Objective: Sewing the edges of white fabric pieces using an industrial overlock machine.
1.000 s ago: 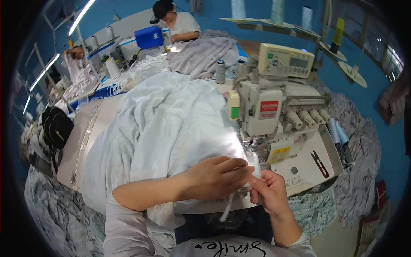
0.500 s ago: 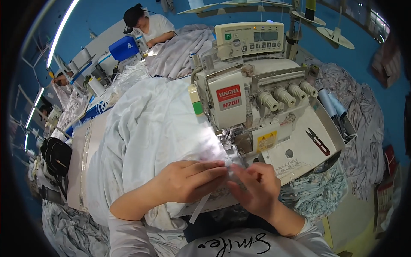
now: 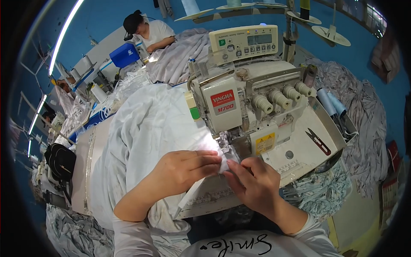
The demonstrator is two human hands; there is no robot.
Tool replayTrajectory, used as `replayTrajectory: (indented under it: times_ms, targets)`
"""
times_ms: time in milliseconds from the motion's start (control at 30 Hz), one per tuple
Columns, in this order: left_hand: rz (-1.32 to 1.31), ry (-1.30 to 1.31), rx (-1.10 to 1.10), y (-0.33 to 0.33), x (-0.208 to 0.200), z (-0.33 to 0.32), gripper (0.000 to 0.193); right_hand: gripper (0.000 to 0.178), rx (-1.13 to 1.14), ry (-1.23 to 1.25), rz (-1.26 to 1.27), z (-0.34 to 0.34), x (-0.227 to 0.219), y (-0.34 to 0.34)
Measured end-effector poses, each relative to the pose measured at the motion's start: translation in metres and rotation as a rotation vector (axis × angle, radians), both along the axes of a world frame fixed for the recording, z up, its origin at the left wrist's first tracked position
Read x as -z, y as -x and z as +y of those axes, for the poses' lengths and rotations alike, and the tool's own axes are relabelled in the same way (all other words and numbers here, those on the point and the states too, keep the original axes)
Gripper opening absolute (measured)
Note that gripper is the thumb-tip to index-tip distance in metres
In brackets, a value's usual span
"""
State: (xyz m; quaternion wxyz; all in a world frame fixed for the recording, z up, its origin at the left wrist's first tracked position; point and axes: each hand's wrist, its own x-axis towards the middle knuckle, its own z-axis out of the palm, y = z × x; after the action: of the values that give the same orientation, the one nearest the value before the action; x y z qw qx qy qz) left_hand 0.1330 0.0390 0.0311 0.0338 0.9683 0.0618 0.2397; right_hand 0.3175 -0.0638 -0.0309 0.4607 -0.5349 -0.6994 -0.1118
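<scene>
A large white cloth (image 3: 141, 124) lies in folds over the table left of an overlock sewing machine (image 3: 224, 100). Its right edge reaches the lit presser foot area (image 3: 222, 141). My left hand (image 3: 184, 171) rests on the cloth with fingers together, its tips closed on the edge just before the foot. Facing it, my right hand (image 3: 257, 180) pinches the same edge of cloth between thumb and forefinger. The bit of cloth between both sets of fingertips is small and partly hidden.
Red-handled thread snips (image 3: 317, 141) lie on the machine's right plate. Thread cones (image 3: 327, 103) stand in a tray beside it. Heaped fabric (image 3: 355, 115) fills the right side. A black bag (image 3: 59, 162) sits at the left table edge. A co-worker (image 3: 150, 32) sits beyond.
My right thumb and forefinger have closed on the cloth edge. The narrow white strip that hung below my left hand no longer shows there. The view has shifted slightly.
</scene>
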Motion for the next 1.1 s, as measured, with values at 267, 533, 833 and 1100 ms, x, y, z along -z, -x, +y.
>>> replayTrajectory:
  times_ms: [267,533,833,1100]
  targets:
    - [0.000,0.017,-0.155,-0.001,-0.009,0.019,0.016,0.043,-0.529,0.137,-0.222,-0.010,0.020,0.071]
    - [-0.071,0.087,-0.356,0.014,-0.009,0.022,0.014,0.010,-0.626,0.321,-0.095,-0.006,0.062,0.088]
    - [-0.112,0.003,-0.311,0.018,-0.003,-0.005,0.017,0.033,-0.189,0.351,0.228,-0.076,0.031,0.004]
    - [-0.108,0.043,-0.367,0.026,0.006,0.001,0.019,0.023,-0.196,0.414,0.270,-0.054,0.045,0.027]
